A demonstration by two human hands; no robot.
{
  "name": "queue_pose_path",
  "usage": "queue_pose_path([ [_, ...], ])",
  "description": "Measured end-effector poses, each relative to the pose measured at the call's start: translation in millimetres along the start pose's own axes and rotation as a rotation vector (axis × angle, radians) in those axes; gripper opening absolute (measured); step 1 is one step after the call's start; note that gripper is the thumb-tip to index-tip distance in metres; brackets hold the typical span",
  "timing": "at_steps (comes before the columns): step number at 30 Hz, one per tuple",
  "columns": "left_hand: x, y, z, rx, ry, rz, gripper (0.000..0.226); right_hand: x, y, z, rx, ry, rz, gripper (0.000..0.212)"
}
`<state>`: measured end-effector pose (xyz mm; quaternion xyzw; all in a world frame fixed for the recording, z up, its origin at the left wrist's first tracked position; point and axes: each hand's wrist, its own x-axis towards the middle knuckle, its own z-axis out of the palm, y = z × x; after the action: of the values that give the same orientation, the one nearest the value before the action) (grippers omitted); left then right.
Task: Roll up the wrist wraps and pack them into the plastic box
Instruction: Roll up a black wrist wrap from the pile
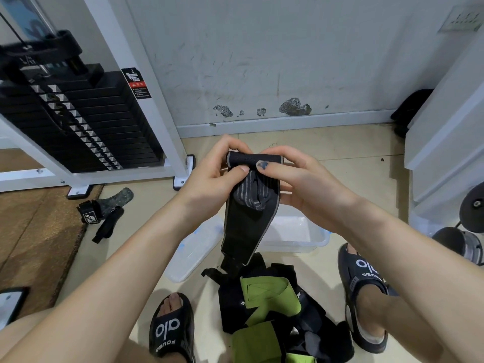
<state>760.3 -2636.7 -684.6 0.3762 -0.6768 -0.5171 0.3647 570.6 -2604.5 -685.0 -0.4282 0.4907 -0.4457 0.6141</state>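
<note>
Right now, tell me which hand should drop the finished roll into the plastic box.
Probably the right hand. Both hands pinch the top of the black wrist wrap, but the clear plastic box sits on the floor under the right forearm, while the left hand hangs over the lid.

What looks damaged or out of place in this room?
The wall has dark patches of chipped paint just above the baseboard. A black strap lies on the floor by the machine, apart from the wrap pile.
</note>
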Motion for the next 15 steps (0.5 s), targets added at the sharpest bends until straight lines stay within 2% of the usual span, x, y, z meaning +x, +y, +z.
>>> queue_pose_path([
  [5,-0.3,-0.7,2.2,0.021,0.024,0.013,0.015,1.8,-0.6,2.3,0.036,0.068,-0.08,0.015],
  [8,1.2,1.1,1.9,-0.035,0.034,-0.066,0.019,1.8,1.1,2.2,0.06,0.058,-0.103,0.017],
  [12,2.1,4.7,2.2,-0.181,-0.031,-0.224,0.012,1.3,1.7,3.1,0.078,0.055,-0.129,0.019],
  [15,2.0,2.4,4.3,-0.153,0.012,-0.207,0.012,1.6,2.8,3.5,0.065,0.07,-0.165,0.022],
])
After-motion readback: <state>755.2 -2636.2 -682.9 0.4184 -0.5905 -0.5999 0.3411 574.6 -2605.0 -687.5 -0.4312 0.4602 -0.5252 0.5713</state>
